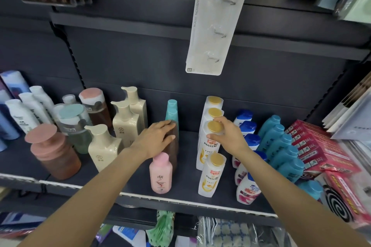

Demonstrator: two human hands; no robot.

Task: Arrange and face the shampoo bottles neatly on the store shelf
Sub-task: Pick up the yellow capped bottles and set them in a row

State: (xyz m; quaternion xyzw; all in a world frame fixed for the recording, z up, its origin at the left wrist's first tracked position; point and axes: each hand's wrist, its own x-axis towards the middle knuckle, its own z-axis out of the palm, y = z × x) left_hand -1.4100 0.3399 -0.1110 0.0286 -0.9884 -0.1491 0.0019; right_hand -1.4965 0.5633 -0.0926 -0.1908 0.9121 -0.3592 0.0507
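Observation:
On the dark shelf [128, 178] my left hand [155, 138] wraps the top of a brown bottle [172, 151], which stands behind a pink bottle [160, 174] and in front of a teal bottle [172, 110]. My right hand [227, 134] grips the neck of a white Pantene bottle with a gold cap [207, 146], third in a row of such bottles. Another Pantene bottle [211, 176] stands at the front of that row.
Cream pump bottles [125, 122] and a round pink-lidded bottle [53, 152] stand to the left. White and blue bottles [248, 188] and teal bottles [281, 146] line the right, then red boxes [319, 146]. A hook pack [212, 26] hangs overhead.

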